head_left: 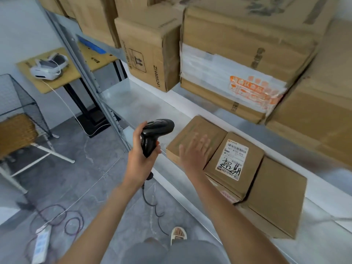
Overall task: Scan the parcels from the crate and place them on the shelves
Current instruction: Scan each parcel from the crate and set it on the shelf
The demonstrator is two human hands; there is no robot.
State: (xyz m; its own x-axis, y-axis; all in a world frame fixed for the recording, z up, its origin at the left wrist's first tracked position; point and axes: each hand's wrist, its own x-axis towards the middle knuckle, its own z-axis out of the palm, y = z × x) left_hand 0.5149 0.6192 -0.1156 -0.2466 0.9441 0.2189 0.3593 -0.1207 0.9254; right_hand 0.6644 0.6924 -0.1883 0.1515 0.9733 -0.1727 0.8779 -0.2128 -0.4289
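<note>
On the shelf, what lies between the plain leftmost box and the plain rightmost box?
Head view: a small cardboard parcel with a white barcode label.

The lower shelf (190, 111) of pale metal carried three brown parcels in a row: a plain one (192, 134) at the left, a labelled one (234, 159) in the middle, and a larger one (276, 197) nearest.

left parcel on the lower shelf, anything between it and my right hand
Nothing visible. The right hand, fingers spread, is right over the left parcel; motion blur hides whether they touch. The scanner sits off to the left.
</note>
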